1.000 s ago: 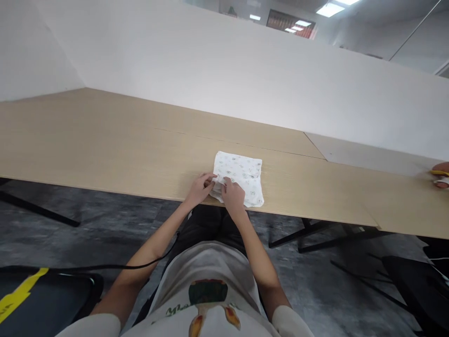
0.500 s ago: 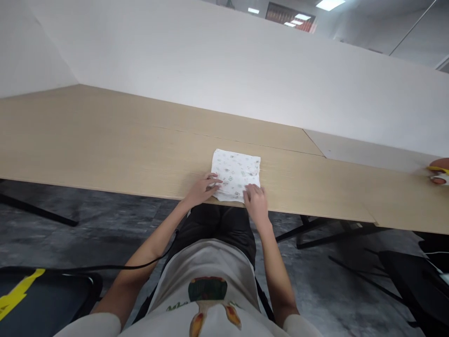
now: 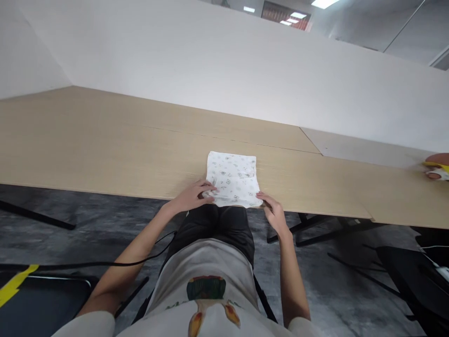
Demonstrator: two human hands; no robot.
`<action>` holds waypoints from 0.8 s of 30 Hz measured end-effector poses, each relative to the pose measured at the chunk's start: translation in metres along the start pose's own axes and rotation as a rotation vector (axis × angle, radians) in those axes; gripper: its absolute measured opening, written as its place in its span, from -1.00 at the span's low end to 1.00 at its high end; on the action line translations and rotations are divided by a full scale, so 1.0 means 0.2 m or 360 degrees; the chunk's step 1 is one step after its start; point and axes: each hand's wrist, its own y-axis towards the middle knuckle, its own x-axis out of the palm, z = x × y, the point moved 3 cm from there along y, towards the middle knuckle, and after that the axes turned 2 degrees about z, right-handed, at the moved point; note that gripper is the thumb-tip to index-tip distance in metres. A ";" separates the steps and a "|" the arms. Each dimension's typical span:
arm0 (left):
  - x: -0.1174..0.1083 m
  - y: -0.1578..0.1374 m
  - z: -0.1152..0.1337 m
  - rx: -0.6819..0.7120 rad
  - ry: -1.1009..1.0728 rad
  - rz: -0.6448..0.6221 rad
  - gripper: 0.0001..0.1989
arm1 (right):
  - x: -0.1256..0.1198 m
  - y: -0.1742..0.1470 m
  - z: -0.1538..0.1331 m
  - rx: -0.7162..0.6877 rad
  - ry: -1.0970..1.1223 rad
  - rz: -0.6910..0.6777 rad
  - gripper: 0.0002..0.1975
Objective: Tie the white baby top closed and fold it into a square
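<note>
A white cloth (image 3: 233, 175) with a small dark print lies folded into a rough square at the table's front edge. Creases run across its near part, and its lower edge is wavy. At the near left corner, my left hand (image 3: 194, 194) has its fingers and thumb closed about the fabric. My right hand (image 3: 275, 210) is at the near right corner, its fingertips on the cloth's edge and the thumb below; the exact grip there is small and partly hidden.
The wooden table (image 3: 105, 140) runs across the view, backed by a white partition (image 3: 210, 56). An orange and white object (image 3: 438, 168) sits at the far right end. Black chairs (image 3: 45, 299) stand lower left and right, and a black cable (image 3: 105, 263) crosses my left forearm.
My right hand has moved outward to the right and toward me, from on top of the cloth to its near corner. The left hand has shifted slightly left and nearer. The cloth's near edge is spread wider.
</note>
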 end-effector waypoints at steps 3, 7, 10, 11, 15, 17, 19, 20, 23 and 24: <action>0.00 -0.07 0.01 0.0077 0.0242 -0.0065 -0.42 | -0.01 -0.06 -0.01 -0.0154 -0.0134 -0.0027 -0.51; 0.04 -0.14 0.00 0.0190 0.0440 0.0077 -0.65 | 0.03 -0.09 -0.05 -0.0249 -0.0209 0.0112 -0.72; 0.05 -0.16 0.01 0.0243 0.0353 0.0196 -0.71 | 0.02 -0.06 -0.10 -0.0201 -0.0086 0.0228 -0.89; 0.03 -0.16 0.02 0.0240 0.0276 0.0226 -0.72 | 0.01 -0.04 -0.12 -0.0148 -0.0015 0.0255 -0.91; -0.10 -0.10 0.06 0.0050 -0.0056 0.0405 -0.67 | -0.05 0.14 -0.12 0.0188 0.0342 0.0346 -0.79; -0.18 -0.02 0.06 -0.0109 -0.0158 0.0567 -0.59 | -0.06 0.28 -0.08 0.0350 0.0472 0.0358 -0.65; -0.24 0.10 0.01 -0.0260 -0.0243 0.0680 -0.49 | -0.04 0.44 -0.01 0.0470 0.0532 0.0334 -0.57; -0.26 0.16 -0.02 -0.0326 -0.0286 0.0690 -0.45 | -0.02 0.52 0.02 0.0528 0.0534 0.0312 -0.56; -0.24 0.32 -0.17 -0.0476 -0.0396 0.0676 -0.44 | 0.08 0.71 0.15 0.0735 0.0415 0.0194 -0.58; -0.23 0.35 -0.21 -0.0515 -0.0409 0.0673 -0.46 | 0.11 0.75 0.19 0.0799 0.0351 0.0146 -0.58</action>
